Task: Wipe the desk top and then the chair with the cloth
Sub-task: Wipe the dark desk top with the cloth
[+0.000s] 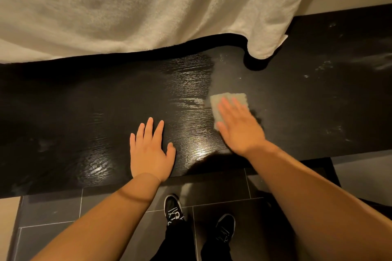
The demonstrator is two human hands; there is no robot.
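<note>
Desk top (84, 101): dark, wood-grained, runs across the whole head view. Right hand (239, 127): fingers straight and together, palm down, pressing flat on the cloth (230, 98); no curl or pinch visible. The hand is slightly blurred. Cloth: pale, folded to a rough square, lying flat on the desk top just right of its middle, about midway between its near and far edges. Its far and left edges show beyond the fingertips; the rest is hidden under the palm. Left hand (149, 150): open wide, fingers spread, palm flat on the bare desk top near its front edge, left of the cloth and apart from it, holding nothing. Glossy streaks (191, 82) lie on the desk top between the two hands and run back toward its far edge. Pale specks and smears (326, 68) sit on the right part of the desk top. White towel (148, 6): hangs over the far edge of the desk top, its lower right corner drooping onto the surface beyond the cloth. Below the front edge of the desk top: dark floor tiles (53, 214) and two black shoes (172, 208) with white laces.
</note>
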